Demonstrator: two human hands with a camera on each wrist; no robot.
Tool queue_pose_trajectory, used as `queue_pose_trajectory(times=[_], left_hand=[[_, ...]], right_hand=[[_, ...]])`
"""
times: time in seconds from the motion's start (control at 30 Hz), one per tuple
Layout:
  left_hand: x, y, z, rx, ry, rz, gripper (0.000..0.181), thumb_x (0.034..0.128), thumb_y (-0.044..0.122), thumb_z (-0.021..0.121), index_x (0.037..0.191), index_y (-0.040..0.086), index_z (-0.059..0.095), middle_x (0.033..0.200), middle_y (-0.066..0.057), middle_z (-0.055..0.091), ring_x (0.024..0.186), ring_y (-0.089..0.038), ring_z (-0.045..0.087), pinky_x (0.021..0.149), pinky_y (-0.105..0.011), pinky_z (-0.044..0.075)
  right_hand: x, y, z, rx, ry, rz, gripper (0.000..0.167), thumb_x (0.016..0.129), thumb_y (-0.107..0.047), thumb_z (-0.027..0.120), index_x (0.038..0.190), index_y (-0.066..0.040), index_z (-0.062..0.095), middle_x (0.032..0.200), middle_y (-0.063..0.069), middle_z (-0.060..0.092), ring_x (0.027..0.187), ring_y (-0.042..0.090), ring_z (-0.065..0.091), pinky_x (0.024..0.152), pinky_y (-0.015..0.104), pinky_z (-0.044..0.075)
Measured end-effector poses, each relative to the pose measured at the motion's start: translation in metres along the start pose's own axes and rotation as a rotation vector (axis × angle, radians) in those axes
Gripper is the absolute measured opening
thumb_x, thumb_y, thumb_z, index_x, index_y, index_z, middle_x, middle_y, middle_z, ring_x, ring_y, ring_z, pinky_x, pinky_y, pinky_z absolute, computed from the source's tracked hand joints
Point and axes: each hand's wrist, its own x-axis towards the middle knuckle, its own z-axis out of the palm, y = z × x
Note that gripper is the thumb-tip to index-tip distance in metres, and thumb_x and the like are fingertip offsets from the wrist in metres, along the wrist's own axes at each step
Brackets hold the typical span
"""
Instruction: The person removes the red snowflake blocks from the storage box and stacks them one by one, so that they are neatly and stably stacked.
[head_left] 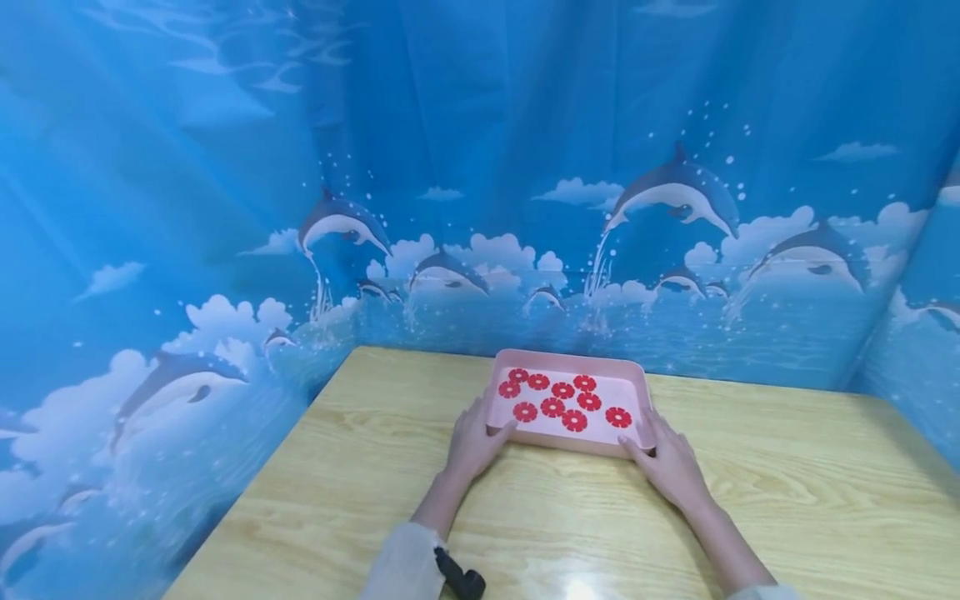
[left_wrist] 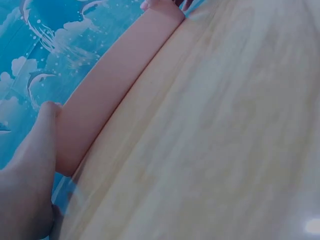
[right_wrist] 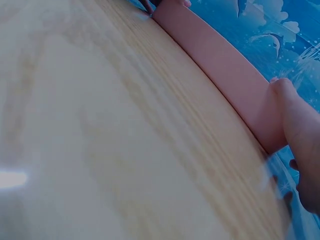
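A shallow pink tray (head_left: 566,442) rests on the table, with several red notched plastic discs (head_left: 574,427) lying flat and spread over its floor. At the tray's near left corner my left hand (head_left: 474,442) grips it, thumb at the front rim and fingers along the left side. My right hand (head_left: 675,467) holds the near right corner the same way. In the left wrist view the tray's front wall (left_wrist: 112,87) runs away from the left hand (left_wrist: 27,172). The right wrist view shows that wall (right_wrist: 220,70) beside the right hand (right_wrist: 302,132); most fingers are hidden there.
The tray sits near the back edge of a light wood-grain table (head_left: 810,483). A blue curtain (head_left: 480,167) printed with dolphins and clouds hangs behind the table and along its sides. A black strap piece (head_left: 459,577) is on the left wrist.
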Motion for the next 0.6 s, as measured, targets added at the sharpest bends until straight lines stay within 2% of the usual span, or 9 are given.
queue_pose_trajectory(times=[0.23, 0.6], left_hand=[[-0.013, -0.002, 0.000, 0.010, 0.030, 0.038, 0.080, 0.0845, 0.052, 0.055, 0.147, 0.016, 0.021, 0.140, -0.006, 0.038, 0.126, -0.027, 0.035, 0.102, -0.048, 0.029], [-0.031, 0.001, -0.005, 0.011, 0.038, 0.043, 0.079, 0.0853, 0.048, 0.057, 0.147, 0.013, 0.022, 0.139, -0.009, 0.039, 0.126, -0.030, 0.035, 0.102, -0.048, 0.030]], right_hand=[[-0.011, -0.003, 0.001, 0.036, -0.006, 0.026, 0.085, 0.088, -0.051, 0.051, 0.145, 0.001, 0.017, 0.143, 0.027, 0.024, 0.126, 0.047, 0.024, 0.100, 0.064, 0.018], [-0.028, -0.010, -0.003, 0.025, -0.006, 0.044, 0.083, 0.089, -0.051, 0.051, 0.145, 0.000, 0.017, 0.143, 0.028, 0.023, 0.125, 0.050, 0.023, 0.099, 0.063, 0.020]])
